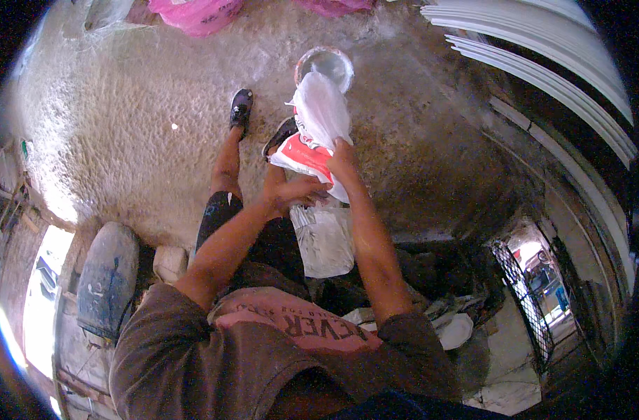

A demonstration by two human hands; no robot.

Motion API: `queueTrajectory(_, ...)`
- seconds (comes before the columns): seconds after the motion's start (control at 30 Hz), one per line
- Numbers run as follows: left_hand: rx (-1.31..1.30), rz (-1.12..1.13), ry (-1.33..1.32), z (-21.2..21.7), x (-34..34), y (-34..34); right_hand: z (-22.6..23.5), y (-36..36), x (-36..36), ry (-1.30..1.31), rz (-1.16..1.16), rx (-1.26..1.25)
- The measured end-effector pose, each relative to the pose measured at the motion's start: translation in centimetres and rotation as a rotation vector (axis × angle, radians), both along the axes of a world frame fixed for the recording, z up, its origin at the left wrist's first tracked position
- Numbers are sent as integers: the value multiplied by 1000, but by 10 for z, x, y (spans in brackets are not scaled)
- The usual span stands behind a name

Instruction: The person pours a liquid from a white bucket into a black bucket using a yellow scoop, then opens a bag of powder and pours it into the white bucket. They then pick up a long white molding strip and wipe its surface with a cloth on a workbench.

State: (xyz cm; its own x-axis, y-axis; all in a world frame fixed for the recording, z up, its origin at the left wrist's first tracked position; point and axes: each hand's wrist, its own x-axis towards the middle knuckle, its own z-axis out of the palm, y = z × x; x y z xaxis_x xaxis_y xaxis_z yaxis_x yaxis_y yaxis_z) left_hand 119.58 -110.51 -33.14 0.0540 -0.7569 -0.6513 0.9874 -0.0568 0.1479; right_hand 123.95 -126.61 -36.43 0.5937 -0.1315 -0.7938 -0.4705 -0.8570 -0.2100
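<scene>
The floor [144,105] is brownish and rough. Bright light fills the left opening [48,287]; a mesh gate [521,301] stands at right.

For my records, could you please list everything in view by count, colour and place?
Strips: several, white, upper right.
Plastic bags: two, pink, top edge.
Bucket: one, grey-white, top centre.
Printed bag: one, white and red, centre.
Boxy object: one, grey-white, below printed bag.
Rounded container: one, blue-grey, lower left.
Block: one, beige, beside rounded container.
Mesh panel: one, dark, lower right.
Floor: one, grey-brown, upper half.
T-shirt: one, brown, bottom.
Shorts: one pair, dark, left of centre.
Shoes: two, dark, above centre.
Forearms: two, bare, centre.
Left hand: one, bare, at printed bag.
Right hand: one, bare, gripping printed bag.
</scene>
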Motion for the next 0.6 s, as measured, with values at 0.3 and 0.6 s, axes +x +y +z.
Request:
queueTrajectory(0.3, 304, -164, -108, -139, 47, 78, 92, -8, 23, 117, -79, 93)
queueTrajectory(0.6, 559, -127, -252, -188, -34, 35, 57, -51, 54, 126, 168, -60)
